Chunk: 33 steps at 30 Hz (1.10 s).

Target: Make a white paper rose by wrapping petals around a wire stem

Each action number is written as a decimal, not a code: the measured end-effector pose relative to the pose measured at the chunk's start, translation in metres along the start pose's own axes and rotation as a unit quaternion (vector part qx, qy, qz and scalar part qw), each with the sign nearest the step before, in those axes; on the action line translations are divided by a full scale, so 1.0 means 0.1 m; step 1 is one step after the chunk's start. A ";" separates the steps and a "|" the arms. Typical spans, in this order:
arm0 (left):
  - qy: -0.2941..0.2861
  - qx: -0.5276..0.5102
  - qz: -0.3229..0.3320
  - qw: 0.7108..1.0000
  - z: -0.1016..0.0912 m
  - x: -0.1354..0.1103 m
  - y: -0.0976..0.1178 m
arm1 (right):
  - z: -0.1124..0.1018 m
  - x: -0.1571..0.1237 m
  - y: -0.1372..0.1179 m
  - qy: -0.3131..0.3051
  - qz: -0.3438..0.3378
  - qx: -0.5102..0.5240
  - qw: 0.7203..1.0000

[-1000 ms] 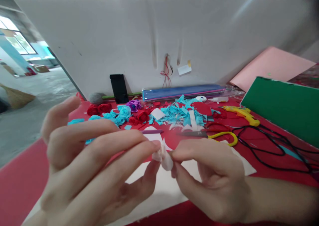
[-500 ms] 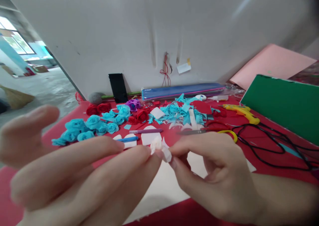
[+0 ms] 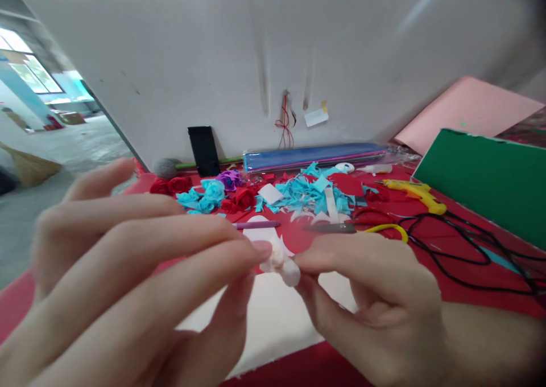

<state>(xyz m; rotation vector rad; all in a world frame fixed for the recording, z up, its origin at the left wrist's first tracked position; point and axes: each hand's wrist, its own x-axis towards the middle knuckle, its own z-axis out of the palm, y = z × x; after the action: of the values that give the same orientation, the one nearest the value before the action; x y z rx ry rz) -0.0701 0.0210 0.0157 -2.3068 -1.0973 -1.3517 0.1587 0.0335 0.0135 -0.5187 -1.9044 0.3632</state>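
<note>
Between my two hands, low in the middle of the view, is a small white paper flower [image 3: 279,259], its layers crumpled and curled. My left hand [image 3: 149,279] has its index fingertip and thumb closed around the flower's left side, the other fingers stretched loosely above. My right hand [image 3: 375,296] pinches the flower's right edge between thumb and index finger. A sheet of white paper [image 3: 277,324] lies on the red table under my hands. Just beyond the flower is a white paper cut-out [image 3: 258,236] with a purple pen [image 3: 258,225] across it.
Red paper roses [image 3: 170,185], blue ones [image 3: 211,192] and a purple one [image 3: 230,179] lie behind my left hand. Blue paper scraps [image 3: 305,193] fill the middle. Yellow-handled scissors [image 3: 388,229], a yellow glue gun [image 3: 416,193] and its black cord [image 3: 452,250] are right. A phone [image 3: 203,151] leans on the white board.
My left fingers have shifted over the flower, index finger now on top and thumb lower. My left hand now covers the blue roses and the blue pen. My right hand keeps its pinch.
</note>
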 end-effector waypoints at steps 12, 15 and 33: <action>-0.097 -0.138 -0.069 0.983 0.07 0.37 0.37 | -0.07 0.15 0.23 -0.045 -0.194 -0.076 0.977; -0.121 -0.174 -0.078 0.974 0.05 0.37 0.33 | -0.08 0.19 0.25 -0.068 -0.215 -0.084 0.971; -0.225 -0.203 -0.131 0.944 0.00 0.45 0.41 | -0.27 0.34 0.26 -0.122 -0.313 -0.174 0.926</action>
<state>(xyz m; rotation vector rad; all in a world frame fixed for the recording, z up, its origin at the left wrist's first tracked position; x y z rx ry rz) -0.0282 0.0149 0.0596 -2.9679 -1.4093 -1.2630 0.1771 0.0738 0.0382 -0.0647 -2.2687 -0.3513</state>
